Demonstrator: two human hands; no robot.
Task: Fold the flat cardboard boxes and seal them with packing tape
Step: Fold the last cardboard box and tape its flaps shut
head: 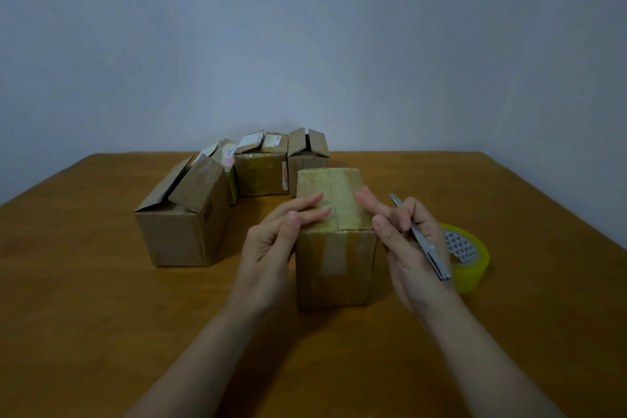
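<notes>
Box: we see the tall brown cardboard box (336,258) standing upright on the brown wooden surface (101,299), directly between our two hands, with its top flaps closed under yellowish tape.
Seam: it runs straight away from us along the top's long axis.
Left hand (274,237): the fingers are straight and lie on the top, left of the seam. We judge they are smoothing the tape.
Right hand (407,241): it is curled round a slim silver metal cutting tool (424,241), and two fingertips touch the top's right edge.
Tape: the yellow-green roll of packing tape (471,268) lies flat just right of our right hand, so that hand is nearer to it.
Waiting: brown cardboard boxes with raised flaps (183,214) stand behind and to the left.
</notes>
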